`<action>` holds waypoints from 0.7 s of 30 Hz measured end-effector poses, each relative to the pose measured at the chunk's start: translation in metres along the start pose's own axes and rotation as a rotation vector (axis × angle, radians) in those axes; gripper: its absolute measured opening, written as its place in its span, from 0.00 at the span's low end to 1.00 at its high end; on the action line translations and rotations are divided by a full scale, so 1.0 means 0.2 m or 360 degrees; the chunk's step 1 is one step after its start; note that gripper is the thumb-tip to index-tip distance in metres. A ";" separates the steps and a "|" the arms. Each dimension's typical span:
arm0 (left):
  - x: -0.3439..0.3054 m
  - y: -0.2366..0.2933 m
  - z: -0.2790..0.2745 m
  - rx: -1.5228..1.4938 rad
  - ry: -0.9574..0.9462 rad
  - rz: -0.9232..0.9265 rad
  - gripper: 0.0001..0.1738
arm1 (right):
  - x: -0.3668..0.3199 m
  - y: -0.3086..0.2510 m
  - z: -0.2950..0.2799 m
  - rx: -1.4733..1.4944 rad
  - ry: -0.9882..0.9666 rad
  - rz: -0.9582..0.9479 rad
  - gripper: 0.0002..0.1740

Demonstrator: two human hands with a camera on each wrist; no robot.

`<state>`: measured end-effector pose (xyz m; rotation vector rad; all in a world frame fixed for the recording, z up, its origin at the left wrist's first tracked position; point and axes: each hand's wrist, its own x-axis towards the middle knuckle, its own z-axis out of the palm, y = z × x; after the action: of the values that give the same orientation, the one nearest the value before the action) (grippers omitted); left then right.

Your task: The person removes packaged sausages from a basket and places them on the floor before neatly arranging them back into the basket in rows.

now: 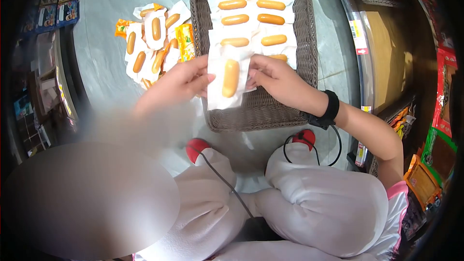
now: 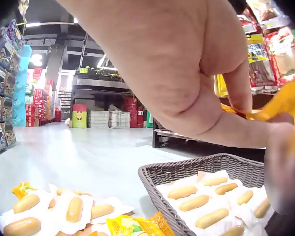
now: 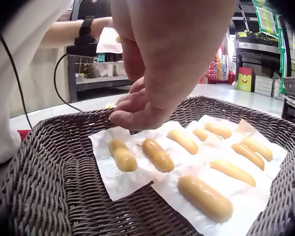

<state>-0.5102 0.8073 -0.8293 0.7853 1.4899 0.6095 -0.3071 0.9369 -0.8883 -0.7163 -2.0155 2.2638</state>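
Over the near part of a dark woven basket (image 1: 304,87), a white-backed packaged sausage (image 1: 231,79) is held with its long side pointing away. My left hand (image 1: 181,79) pinches the left edge between thumb and fingers. At the right edge my right hand (image 1: 278,75) grips with thumb and curled fingers. In the left wrist view a yellow-orange wrapper side (image 2: 285,105) shows by the left hand (image 2: 196,83). The right wrist view has the right hand (image 3: 157,69) above the basket, partly hiding the packet (image 3: 108,42). Sausage packets (image 1: 234,19) lie in two columns inside.
Left of the basket, a loose pile of sausage packets (image 1: 140,60) lies on the grey floor (image 1: 101,92), some showing a yellow-orange printed side (image 1: 184,41). Shelves with goods (image 1: 53,12) stand at left, and a shelf edge (image 1: 357,43) runs along the right. Red shoes (image 1: 197,149) are near the basket's front.
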 end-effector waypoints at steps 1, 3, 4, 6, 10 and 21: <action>0.02 -0.02 0.03 -0.0128 0.0027 0.0001 0.19 | 0.00 -0.03 0.01 0.0033 0.0066 -0.0034 0.08; 0.04 -0.03 0.07 -0.0156 0.0123 -0.0045 0.17 | -0.03 -0.11 0.02 -0.0353 0.0398 -0.0105 0.09; 0.05 -0.03 0.08 -0.0117 0.0146 -0.0054 0.18 | -0.04 -0.17 0.03 -0.0545 0.0564 -0.0138 0.10; 0.06 -0.04 0.10 -0.0040 0.0194 -0.0073 0.18 | -0.07 -0.22 0.03 -0.0616 0.0377 -0.0131 0.15; 0.07 -0.09 0.18 -0.0201 0.0142 0.0255 0.08 | -0.06 -0.14 0.05 -0.0552 0.0183 -0.0123 0.17; 0.08 -0.09 0.25 -0.0540 0.0297 0.0380 0.23 | -0.05 -0.11 -0.03 -0.0361 0.0172 -0.0074 0.21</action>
<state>-0.4629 0.8038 -0.8564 0.6572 1.4172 1.1096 -0.3017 0.9421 -0.8651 -0.7778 -2.2336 1.9466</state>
